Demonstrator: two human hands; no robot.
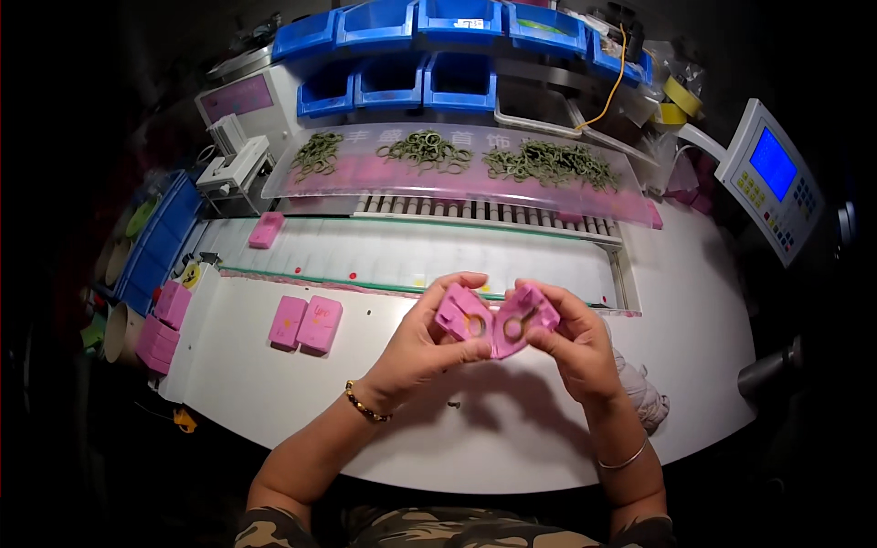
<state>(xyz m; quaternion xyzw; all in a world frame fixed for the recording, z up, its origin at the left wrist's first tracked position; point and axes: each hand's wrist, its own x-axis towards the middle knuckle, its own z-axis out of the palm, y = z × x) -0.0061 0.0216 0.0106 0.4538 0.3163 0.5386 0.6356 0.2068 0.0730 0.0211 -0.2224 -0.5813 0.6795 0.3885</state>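
Above the white table, both hands hold a pink rubber mould spread apart like a book, its two halves meeting along the lower middle. My left hand (411,354) grips the left mould half (453,309), thumb along its lower edge. The right mould half (541,315) is pinched between the thumb and fingers of my right hand (586,354). A round ring shape shows on each inner face; whether these are hollows or a ring lying inside, I cannot tell. Two closed pink moulds (319,325) lie side by side on the table to the left.
Olive-green rings (425,151) lie in several heaps on a translucent sheet beyond a roller strip (448,208). Blue bins (461,82) stand behind. One pink block (266,230) sits on the long pale track. At right are a control panel (772,173) and grey cloth (644,393).
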